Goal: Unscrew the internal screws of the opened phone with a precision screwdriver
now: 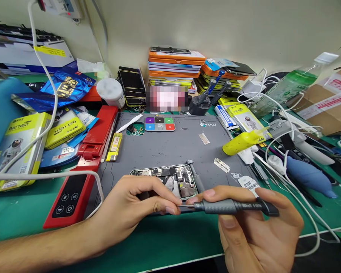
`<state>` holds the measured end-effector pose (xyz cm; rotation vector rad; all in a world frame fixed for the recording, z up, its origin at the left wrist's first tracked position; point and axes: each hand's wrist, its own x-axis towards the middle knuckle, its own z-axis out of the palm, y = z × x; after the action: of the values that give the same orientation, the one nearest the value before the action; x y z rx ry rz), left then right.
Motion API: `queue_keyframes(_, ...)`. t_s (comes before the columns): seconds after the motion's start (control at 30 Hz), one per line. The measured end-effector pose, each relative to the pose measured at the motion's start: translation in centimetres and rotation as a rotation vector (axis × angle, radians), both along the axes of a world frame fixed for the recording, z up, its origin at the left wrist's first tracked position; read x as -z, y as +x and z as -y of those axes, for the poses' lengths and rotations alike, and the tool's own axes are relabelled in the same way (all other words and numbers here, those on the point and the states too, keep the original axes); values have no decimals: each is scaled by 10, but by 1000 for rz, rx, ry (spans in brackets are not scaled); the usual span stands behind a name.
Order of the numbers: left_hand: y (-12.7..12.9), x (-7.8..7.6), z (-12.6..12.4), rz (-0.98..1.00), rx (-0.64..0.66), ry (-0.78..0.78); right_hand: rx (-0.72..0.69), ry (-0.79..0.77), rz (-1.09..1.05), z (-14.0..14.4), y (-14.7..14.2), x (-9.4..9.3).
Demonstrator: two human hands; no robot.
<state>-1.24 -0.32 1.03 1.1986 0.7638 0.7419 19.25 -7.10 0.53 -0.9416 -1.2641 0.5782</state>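
Both hands meet over the opened phone (170, 181): right hand (255, 231) grips screwdriver (233, 206) lying horizontal, tip pointing left, left hand (133, 208) fingertips pinching that tip.

1. The opened phone (170, 180) shows only its far part; its near edge lies behind the left hand (130, 208) and the screwdriver (233, 206); its small parts are too fine to tell apart.
2. The screwdriver's tip is covered where the left hand's fingertips (170, 209) meet it; what it touches cannot be told.
3. A blurred patch (167, 98) hides whatever stands before the stack of phones (176, 68).
4. The right hand (258, 235) is cut off by the bottom edge; its wrist is out of view.
5. The cardboard box (329, 102) runs off the right edge; its label print is too small to read.
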Motion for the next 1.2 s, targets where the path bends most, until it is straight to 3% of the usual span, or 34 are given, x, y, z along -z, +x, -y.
queue_keyframes(0.53,-1,-2,2,-50,3,82,12,15,17,0,1,3)
queue_keyframes(1.2,-2,-2,1,-28,9,67,-17,20,-5,1,4,8)
